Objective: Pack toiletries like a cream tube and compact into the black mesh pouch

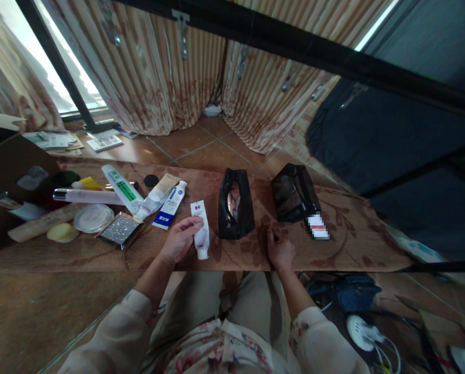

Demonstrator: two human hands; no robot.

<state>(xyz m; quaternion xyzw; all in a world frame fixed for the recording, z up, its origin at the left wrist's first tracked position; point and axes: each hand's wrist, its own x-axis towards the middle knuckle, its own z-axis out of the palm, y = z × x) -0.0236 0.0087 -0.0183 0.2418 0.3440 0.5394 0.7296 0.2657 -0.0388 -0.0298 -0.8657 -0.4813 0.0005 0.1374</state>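
My left hand point(181, 240) rests on the brown patterned table point(345, 244) with its fingers curled round a white and purple tube point(200, 228), cap end toward me. My right hand point(279, 250) lies on the table a little to the right, fingers curled in loosely with nothing visible in them. Between and beyond the hands stands a black mesh pouch point(235, 203), open at the top, with something shiny inside. A second black mesh pouch point(293, 193) sits further right.
Left of the tube lie a blue and white tube point(170, 206), a beige tube point(157, 196), a green and white tube point(122, 188), a long pink tube point(88, 196), a glittery square case point(120, 229) and a round lid point(93, 217). Cables and a power strip point(362, 332) lie on the floor at right.
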